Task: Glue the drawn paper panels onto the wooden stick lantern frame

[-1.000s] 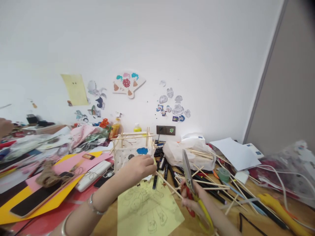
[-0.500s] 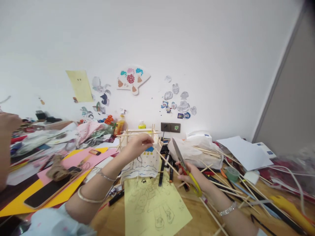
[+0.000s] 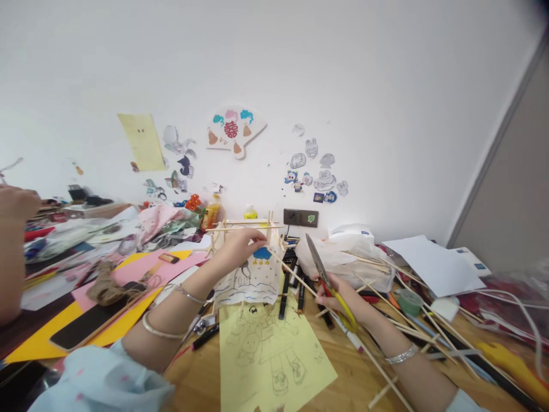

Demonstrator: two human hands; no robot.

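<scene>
Yellow-handled scissors (image 3: 319,263) point up and to the left in my right hand (image 3: 338,294), whose fingers are wrapped round the handles. A long thin wooden stick (image 3: 295,274) runs from my left fingertips down past my right fingers. My left hand (image 3: 244,246) pinches its upper end in front of a small stick frame (image 3: 244,228). White cloth with a blue drawing (image 3: 253,283) hangs on that frame. Below it lies a yellow sheet (image 3: 274,355) with pencil figures.
Markers (image 3: 283,300) and loose sticks (image 3: 403,326) lie around my right hand. A phone (image 3: 86,320) rests on coloured paper at left. Another person's hand (image 3: 17,203) is raised at the far left. Green tape (image 3: 409,301) and white paper (image 3: 433,266) are at right.
The view has shifted slightly, moving the wall pictures up and right. Both hands keep their holds; my left fingers look closer together at the stick's end.
</scene>
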